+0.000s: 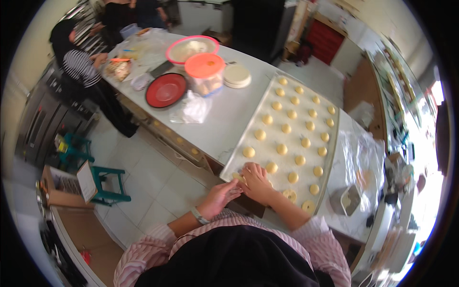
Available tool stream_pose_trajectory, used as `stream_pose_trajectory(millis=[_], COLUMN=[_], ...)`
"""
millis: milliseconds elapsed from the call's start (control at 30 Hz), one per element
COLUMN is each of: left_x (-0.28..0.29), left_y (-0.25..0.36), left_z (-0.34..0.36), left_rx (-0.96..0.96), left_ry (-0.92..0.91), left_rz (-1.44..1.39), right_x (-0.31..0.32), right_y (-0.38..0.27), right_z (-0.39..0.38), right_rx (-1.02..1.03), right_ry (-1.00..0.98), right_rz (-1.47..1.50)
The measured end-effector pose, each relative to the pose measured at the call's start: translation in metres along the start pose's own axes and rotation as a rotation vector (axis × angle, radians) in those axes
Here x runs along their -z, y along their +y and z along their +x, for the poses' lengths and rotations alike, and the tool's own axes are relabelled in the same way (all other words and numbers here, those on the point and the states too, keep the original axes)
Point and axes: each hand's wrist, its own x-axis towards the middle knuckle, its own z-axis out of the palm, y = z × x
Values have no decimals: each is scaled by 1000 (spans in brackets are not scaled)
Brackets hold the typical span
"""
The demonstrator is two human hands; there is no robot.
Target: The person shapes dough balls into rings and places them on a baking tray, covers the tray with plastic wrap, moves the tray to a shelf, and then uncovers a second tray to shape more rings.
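Observation:
A long metal baking tray lies on the white table, covered with several rows of small round yellow dough balls. My right hand rests palm down on the tray's near corner, pressing on a piece of dough that it hides. My left hand sits just beside it at the tray's near edge, fingers curled toward the right hand; whether it holds anything is hidden. Two flattened dough rounds lie at the near right corner of the tray.
Farther along the table stand a red plate, an orange-lidded clear container, a pink-rimmed bowl, white lids and a crumpled plastic bag. A person in a striped top works at the far end. Green stools stand on the tiled floor at left.

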Motion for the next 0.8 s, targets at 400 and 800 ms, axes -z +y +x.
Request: stream_pose_trajectory(millis=[400,800], left_x=[-19,-52], left_y=[-6,23], left_z=[29,18], left_rx=[-476,-630], left_ry=[-16,-44], left_rz=[179,387], right_x=[35,58], right_y=[-49,-20], right_z=[-11,-11], right_rx=[21,-205], right_ry=[287,326], right_rz=[-64,638])
